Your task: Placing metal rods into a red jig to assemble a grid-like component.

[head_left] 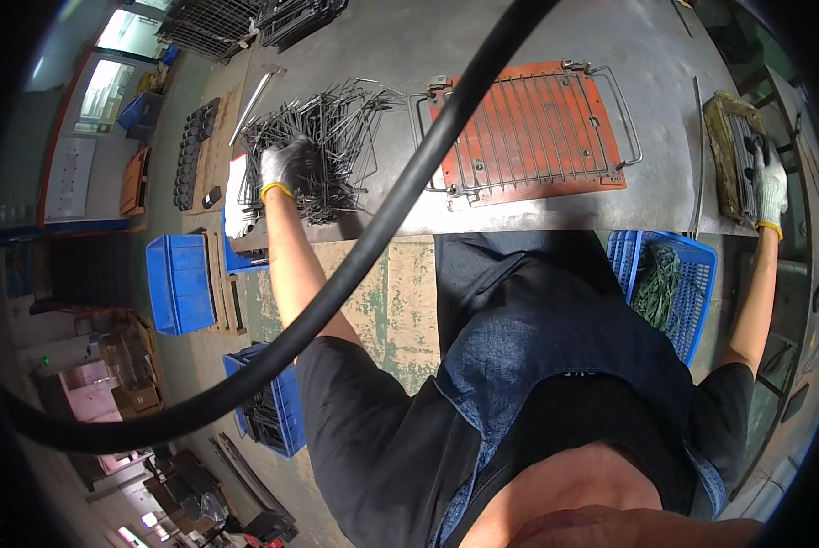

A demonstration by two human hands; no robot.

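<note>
My left hand, in a white knit glove with grey finger coating, reaches into a tangled pile of bent black wire rods. Its fingers are curled among the wires and partly hidden. On the far right, my right hand, gloved the same way, lies over a worn yellowish box of straight metal rods. Those fingers are stretched along the rods, their tips hard to make out. Between my hands, a red-orange plate carries a wire rack of parallel bars with a looped handle at each end.
A thick black cable crosses the view diagonally. The grey metal table spans the top. Below its right edge stands a blue basket with green strands. Blue bins stand on the floor at left. A hammer-like tool lies beside the wire pile.
</note>
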